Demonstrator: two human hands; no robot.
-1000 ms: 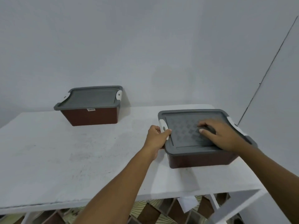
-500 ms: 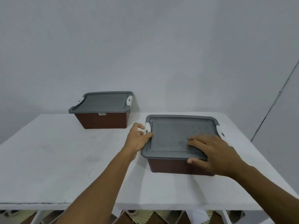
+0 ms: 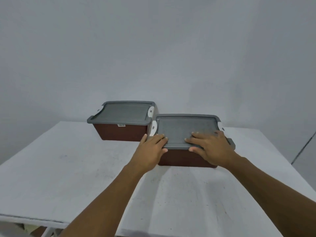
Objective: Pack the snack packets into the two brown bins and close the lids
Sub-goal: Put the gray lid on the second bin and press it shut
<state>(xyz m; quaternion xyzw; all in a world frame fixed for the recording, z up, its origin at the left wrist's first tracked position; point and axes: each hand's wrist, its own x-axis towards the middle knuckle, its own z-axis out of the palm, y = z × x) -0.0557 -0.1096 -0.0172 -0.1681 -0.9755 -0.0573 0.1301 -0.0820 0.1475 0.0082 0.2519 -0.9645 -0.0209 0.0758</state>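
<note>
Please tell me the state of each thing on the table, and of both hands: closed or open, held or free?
Near bin: lid on, both hands on it.
Near bin's lid: closed, lying flat.
Far bin: lid on, untouched.
Far bin's lid: closed, lying flat.
Left hand: fingers spread, pressing the near lid's front left corner.
Right hand: flat on the near lid, thumb over its front edge.
Table: bears both bins; no packets visible.
</note>
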